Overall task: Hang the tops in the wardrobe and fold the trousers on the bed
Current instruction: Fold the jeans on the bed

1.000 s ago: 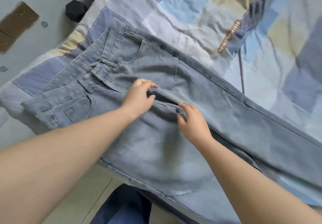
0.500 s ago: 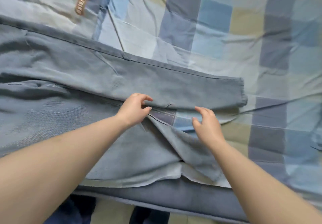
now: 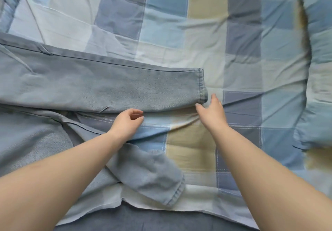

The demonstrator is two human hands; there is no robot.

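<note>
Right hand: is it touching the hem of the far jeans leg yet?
Touching. In the head view the right hand is spread open, its thumb tip meeting the lower corner of the hem with no gap; the other fingers lie just beside it.

jeans (image 3: 100, 88): pale washed blue denim, darker blue seams and hem | quilt (image 3: 197, 38) under the jeans: checked squares of light blue, slate blue, sandy yellow and off-white, white stitch lines | mattress edge (image 3: 143, 220) below the quilt: plain dull blue

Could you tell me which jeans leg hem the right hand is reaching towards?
The right hand nears the far, flat light-blue denim leg's hem; the near leg's hem lies crumpled.
</note>
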